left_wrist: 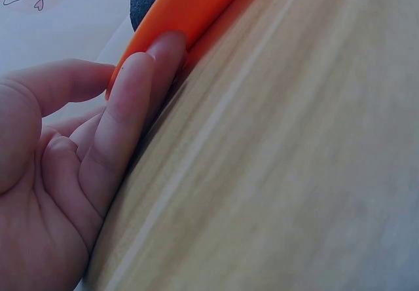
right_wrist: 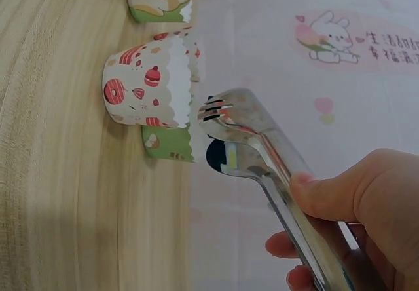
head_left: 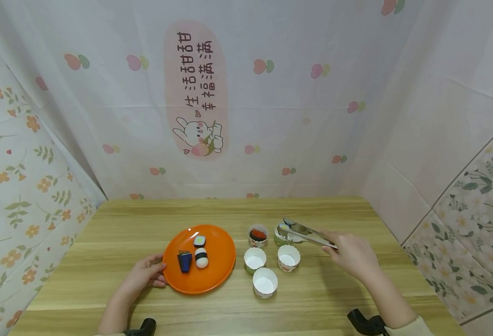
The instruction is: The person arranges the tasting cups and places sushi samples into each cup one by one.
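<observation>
My left hand [head_left: 147, 272] pinches the left rim of an orange plate [head_left: 222, 261], thumb on the rim and fingers under it. Three toy sushi pieces lie on the plate: a dark blue cone [head_left: 184, 262], a white piece with a black band [head_left: 201, 259] and a small roll [head_left: 199, 241]. Metal tongs [head_left: 313, 237] are gripped in my right hand [head_left: 353, 252]. Between their tips, one of them slotted, sits a dark-edged sushi roll [right_wrist: 230, 155] with a yellow-green centre. In the head view it overlaps the mouth of a green paper cup [head_left: 282, 241].
Left of the green cup, a paper cup [head_left: 257, 243] contains a red-topped sushi piece [head_left: 257, 234]. Nearer stand a green-sided cup [head_left: 255, 259], a patterned cup [head_left: 288, 258] and a front cup [head_left: 265, 283]. A printed curtain [head_left: 305, 130] hangs behind the wooden table [head_left: 204, 315].
</observation>
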`<state>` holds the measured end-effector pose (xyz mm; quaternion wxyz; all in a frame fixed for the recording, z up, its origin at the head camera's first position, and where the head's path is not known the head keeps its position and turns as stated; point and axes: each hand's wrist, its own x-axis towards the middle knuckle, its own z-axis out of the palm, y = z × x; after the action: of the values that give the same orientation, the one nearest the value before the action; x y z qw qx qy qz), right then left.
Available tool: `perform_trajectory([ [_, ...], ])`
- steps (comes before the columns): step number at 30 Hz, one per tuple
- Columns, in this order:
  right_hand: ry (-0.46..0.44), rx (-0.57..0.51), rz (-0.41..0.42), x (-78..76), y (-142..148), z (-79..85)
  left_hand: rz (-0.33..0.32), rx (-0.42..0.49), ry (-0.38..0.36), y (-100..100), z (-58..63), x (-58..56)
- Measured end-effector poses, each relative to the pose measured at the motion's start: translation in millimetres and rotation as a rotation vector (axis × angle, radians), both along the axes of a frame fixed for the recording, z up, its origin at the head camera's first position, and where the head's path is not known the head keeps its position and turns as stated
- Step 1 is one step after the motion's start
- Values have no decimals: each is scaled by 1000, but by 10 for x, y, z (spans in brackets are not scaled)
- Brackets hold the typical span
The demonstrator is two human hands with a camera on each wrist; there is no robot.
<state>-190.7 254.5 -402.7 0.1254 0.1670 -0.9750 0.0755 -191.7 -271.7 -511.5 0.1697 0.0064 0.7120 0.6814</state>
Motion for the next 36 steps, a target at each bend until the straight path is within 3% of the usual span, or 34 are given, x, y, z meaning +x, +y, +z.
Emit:
perform_trajectory([
  [20, -21, -23, 3, -10, -8, -29, 4, -2, 9, 4, -6, 3],
  [36, -4, -19, 24, -7, -121, 63, 9, -9, 4, -6, -19, -8],
])
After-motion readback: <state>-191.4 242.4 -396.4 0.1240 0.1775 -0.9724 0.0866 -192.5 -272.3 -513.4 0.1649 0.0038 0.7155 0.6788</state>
